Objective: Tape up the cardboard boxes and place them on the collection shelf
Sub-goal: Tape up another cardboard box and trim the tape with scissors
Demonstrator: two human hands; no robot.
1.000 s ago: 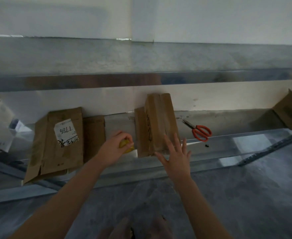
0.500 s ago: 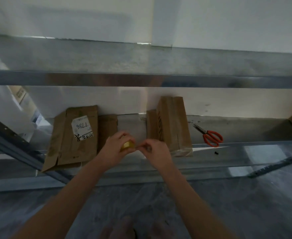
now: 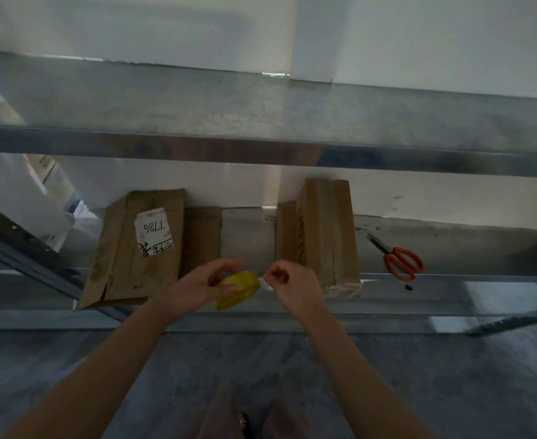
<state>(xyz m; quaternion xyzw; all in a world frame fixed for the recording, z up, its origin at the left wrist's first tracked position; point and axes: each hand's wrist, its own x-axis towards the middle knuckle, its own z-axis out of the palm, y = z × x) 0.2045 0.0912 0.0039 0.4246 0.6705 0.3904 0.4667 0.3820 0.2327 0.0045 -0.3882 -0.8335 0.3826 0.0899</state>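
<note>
Our left hand (image 3: 197,288) grips the yellow tape roll (image 3: 239,290); right of it, our right hand (image 3: 295,286) pinches the free end (image 3: 264,282), nearer the upright cardboard box (image 3: 327,229).

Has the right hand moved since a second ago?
Yes. The right hand shifted left, from in front of the upright box to the tape roll, pinching its loose end.

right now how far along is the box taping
Done: no box shows tape that I can make out. In hand: the left hand holds the yellow tape roll while the right hand pinches its free end. Left: taping the upright box and the flat labelled box; scissors lie untouched.
</note>
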